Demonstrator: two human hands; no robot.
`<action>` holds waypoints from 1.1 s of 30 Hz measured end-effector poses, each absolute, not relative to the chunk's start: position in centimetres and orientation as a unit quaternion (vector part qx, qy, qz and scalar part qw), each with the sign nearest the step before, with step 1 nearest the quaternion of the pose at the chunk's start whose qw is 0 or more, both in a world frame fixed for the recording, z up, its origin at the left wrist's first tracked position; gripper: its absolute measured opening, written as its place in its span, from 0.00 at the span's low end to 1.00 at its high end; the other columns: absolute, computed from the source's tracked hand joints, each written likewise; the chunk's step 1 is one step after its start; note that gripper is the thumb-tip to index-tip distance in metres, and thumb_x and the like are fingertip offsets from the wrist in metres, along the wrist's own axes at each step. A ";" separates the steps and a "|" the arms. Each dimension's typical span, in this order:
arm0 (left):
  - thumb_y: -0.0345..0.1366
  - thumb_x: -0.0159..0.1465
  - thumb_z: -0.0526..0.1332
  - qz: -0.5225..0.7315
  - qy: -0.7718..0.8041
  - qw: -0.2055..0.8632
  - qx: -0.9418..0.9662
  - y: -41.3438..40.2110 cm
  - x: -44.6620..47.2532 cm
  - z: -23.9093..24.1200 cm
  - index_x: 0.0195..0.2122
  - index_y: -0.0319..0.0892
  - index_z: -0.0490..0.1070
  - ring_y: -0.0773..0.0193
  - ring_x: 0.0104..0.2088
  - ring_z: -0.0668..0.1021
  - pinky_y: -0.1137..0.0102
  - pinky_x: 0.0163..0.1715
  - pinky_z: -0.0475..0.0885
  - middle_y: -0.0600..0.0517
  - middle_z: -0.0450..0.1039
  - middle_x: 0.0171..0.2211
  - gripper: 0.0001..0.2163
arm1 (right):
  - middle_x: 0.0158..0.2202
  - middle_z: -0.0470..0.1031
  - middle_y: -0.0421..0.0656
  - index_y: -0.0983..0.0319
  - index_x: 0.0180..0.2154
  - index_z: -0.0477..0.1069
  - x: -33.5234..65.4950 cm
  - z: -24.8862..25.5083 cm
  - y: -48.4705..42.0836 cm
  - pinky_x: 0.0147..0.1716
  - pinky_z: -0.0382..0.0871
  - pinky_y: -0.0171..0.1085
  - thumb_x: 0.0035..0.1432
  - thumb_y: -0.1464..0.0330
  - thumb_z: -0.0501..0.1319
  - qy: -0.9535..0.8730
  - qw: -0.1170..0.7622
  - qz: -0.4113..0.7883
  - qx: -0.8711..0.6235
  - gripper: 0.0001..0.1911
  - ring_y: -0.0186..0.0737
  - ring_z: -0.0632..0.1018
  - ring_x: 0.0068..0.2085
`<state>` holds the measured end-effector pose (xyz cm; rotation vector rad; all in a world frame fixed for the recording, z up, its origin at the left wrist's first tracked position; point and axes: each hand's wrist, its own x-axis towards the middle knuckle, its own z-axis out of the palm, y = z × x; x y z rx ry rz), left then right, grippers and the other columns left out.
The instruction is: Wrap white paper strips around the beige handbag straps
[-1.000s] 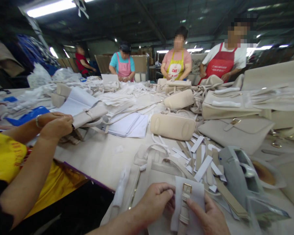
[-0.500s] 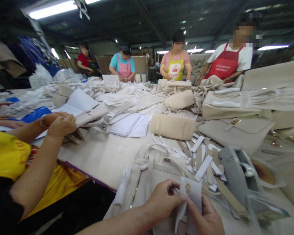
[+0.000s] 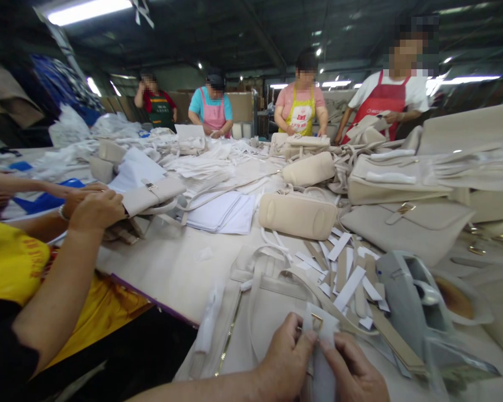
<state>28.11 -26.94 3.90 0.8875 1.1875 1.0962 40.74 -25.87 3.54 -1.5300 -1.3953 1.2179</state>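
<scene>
At the bottom of the view my left hand point(image 3: 287, 357) and my right hand point(image 3: 354, 371) pinch a white paper wrap point(image 3: 322, 365) folded around a cream strap. A gold buckle point(image 3: 317, 321) pokes out at the top of the wrap, between my thumbs. Under my hands lies a flat cream handbag point(image 3: 251, 329) with a gold edge trim. Just beyond it, loose white paper strips and beige strap pieces point(image 3: 346, 273) lie scattered on the table.
A grey tape dispenser point(image 3: 411, 296) stands to the right. Cream handbags point(image 3: 297, 215) and white paper sheets point(image 3: 218, 212) cover the table. A co-worker in yellow at the left holds a cream bag point(image 3: 151, 195). Several people in aprons work along the far side.
The white wrap was spread flat with the strap showing; my hands have folded it closed around the strap and moved closer together. The co-worker at left has shifted the cream bag slightly.
</scene>
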 end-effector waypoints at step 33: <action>0.46 0.54 0.60 0.427 0.478 0.682 0.352 -27.1 28.4 3.8 0.33 0.39 0.60 0.71 0.23 0.65 0.76 0.21 0.58 0.55 0.66 0.25 0.15 | 0.54 0.67 0.50 0.61 0.59 0.55 47.9 3.2 -23.8 0.41 0.72 0.37 0.46 0.62 0.63 -0.811 0.190 0.364 -0.418 0.39 0.45 0.76 0.43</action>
